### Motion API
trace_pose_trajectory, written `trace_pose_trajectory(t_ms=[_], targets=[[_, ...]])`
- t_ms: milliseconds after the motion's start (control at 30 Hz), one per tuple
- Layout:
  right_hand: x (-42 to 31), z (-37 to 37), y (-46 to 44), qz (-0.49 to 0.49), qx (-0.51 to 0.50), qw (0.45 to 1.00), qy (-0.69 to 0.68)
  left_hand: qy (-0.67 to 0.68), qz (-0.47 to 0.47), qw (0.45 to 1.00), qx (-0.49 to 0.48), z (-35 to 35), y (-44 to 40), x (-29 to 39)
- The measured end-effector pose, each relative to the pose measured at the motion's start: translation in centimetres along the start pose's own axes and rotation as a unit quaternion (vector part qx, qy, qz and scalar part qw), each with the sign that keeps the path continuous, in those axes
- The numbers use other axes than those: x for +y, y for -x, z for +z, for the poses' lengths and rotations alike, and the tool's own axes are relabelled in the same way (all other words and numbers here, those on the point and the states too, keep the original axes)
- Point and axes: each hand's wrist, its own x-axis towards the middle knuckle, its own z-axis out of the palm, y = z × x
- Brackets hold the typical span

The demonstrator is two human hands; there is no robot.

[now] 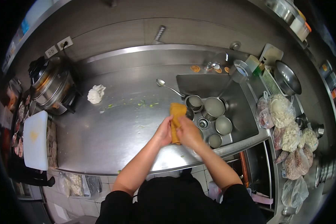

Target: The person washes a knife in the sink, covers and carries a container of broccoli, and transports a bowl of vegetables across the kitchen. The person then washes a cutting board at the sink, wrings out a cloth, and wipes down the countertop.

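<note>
A folded yellow-brown cloth is held above the steel counter, beside the left edge of the sink. My left hand grips its left side, with the thumb on top. My right hand is closed on the cloth's right side; some of its fingers are hidden. Just beyond the cloth, a metal spoon lies with its handle reaching the sink's edge. In the sink stand several metal pots with cloudy water, including a large pot and a smaller pot.
Green scraps lie scattered on the counter. A crumpled white cloth rests farther left, near a large metal cooker and a white cutting board. Bagged food and a metal bowl stand right of the sink.
</note>
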Motion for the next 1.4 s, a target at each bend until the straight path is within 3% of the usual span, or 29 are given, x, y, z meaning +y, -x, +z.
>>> trace_pose_trajectory(t_ms=[33, 67, 167, 200, 267, 333, 400, 533, 600, 633, 667, 700, 733, 767, 800, 833, 867, 933, 967, 1000, 1067, 1100, 1133, 1167, 1200, 1233, 1267, 1333, 1400], targets=[[1.0, 0.1, 1.4, -0.094, 0.047, 0.993, 0.059, 0.015, 0.037, 0.998, 0.039, 0.8, -2.6, -1.8], [2.6, -0.7, 2.7, -0.089, 0.047, 0.994, 0.05, 0.029, 0.075, 0.994, 0.077, 1.4, -4.8, -3.3], [9.4, -3.7, 4.5, -0.216, -0.036, 0.967, -0.132, -0.052, 0.039, 0.991, 0.118, 1.1, -8.3, -5.7], [11.6, -5.6, 4.9, -0.211, -0.037, 0.967, -0.139, -0.116, 0.039, 0.986, 0.116, 0.3, -9.3, -6.5], [14.2, -9.9, 4.6, -0.14, -0.068, 0.976, -0.152, -0.105, 0.023, 0.982, 0.157, 3.9, -8.7, -7.1], [15.2, -12.5, 3.0, -0.123, -0.071, 0.987, -0.076, -0.09, -0.015, 0.996, 0.017, 5.3, -8.6, -7.2], [16.0, -13.7, 1.0, -0.202, -0.028, 0.979, 0.028, -0.081, -0.048, 0.995, 0.03, 8.2, -8.3, -8.5], [17.8, -14.8, -2.0, -0.291, 0.048, 0.956, 0.014, -0.063, -0.148, 0.985, -0.063, 10.5, -8.9, -9.5], [18.4, -15.5, -3.1, -0.303, -0.034, 0.95, -0.071, -0.089, -0.202, 0.966, -0.135, 10.1, -9.5, -8.9], [18.2, -16.9, -3.6, -0.32, -0.038, 0.946, -0.028, -0.085, -0.198, 0.967, -0.133, 10.6, -9.5, -8.3], [18.0, -17.9, -3.7, -0.32, -0.039, 0.946, -0.031, -0.207, -0.178, 0.957, -0.099, 11.1, -9.7, -7.4], [18.0, -19.0, -3.9, -0.266, -0.135, 0.954, 0.016, -0.328, -0.158, 0.929, -0.066, 11.8, -10.1, -6.6], [18.3, -19.7, -4.0, -0.207, -0.229, 0.949, 0.064, -0.33, -0.159, 0.928, -0.069, 12.3, -10.7, -6.5], [18.9, -19.8, -4.1, -0.203, -0.228, 0.95, 0.067, -0.504, -0.04, 0.859, -0.077, 12.8, -11.4, -6.6], [19.3, -19.7, -4.3, -0.18, -0.253, 0.946, 0.095, -0.652, 0.084, 0.749, -0.081, 13.3, -12.2, -6.7], [19.7, -19.6, -4.2, -0.155, -0.279, 0.94, 0.121, -0.702, 0.123, 0.697, -0.079, 13.5, -13.1, -6.7], [20.1, -19.4, -4.1, -0.151, -0.278, 0.941, 0.121, -0.702, 0.121, 0.697, -0.083, 13.8, -13.9, -7.0], [20.4, -19.1, -3.8, -0.019, -0.302, 0.939, 0.163, -0.883, 0.154, 0.436, 0.074, 15.3, -15.3, -8.1], [21.2, -18.7, -3.6, -0.017, -0.302, 0.939, 0.162, -0.898, 0.189, 0.39, 0.073, 15.9, -15.8, -8.2], [22.4, -17.7, -3.3, 0.028, -0.278, 0.954, 0.106, -0.899, 0.187, 0.389, 0.071, 15.9, -16.7, -8.1], [24.9, -15.5, -2.3, 0.08, -0.257, 0.962, 0.044, -0.909, 0.279, 0.304, 0.061, 14.6, -19.1, -8.6], [25.6, -14.6, -1.9, 0.124, -0.24, 0.96, -0.073, -0.909, 0.305, 0.275, 0.064, 14.4, -20.1, -8.6], [26.4, -13.9, -1.7, 0.167, -0.218, 0.943, -0.188, -0.91, 0.301, 0.277, 0.063, 14.3, -21.0, -8.6], [27.0, -13.1, -1.2, 0.171, -0.223, 0.94, -0.192, -0.919, 0.297, 0.256, 0.049, 13.9, -21.7, -8.6], [27.3, -12.5, -1.0, 0.281, -0.228, 0.869, -0.337, -0.926, 0.294, 0.235, 0.038, 13.7, -22.4, -8.5], [27.7, -12.1, -0.6, 0.384, -0.222, 0.764, -0.468, -0.932, 0.287, 0.22, 0.031, 13.6, -23.2, -8.4], [28.1, -11.6, 0.0, 0.388, -0.228, 0.76, -0.468, -0.932, 0.281, 0.225, 0.033, 13.4, -23.6, -8.7], [28.9, -10.7, 0.3, 0.417, -0.245, 0.598, -0.639, -0.932, 0.294, 0.21, 0.015, 12.6, -24.7, -8.7], [31.1, -11.2, -1.1, 0.411, -0.315, 0.62, -0.589, -0.933, 0.286, 0.211, 0.057, 12.0, -24.8, -9.8]])
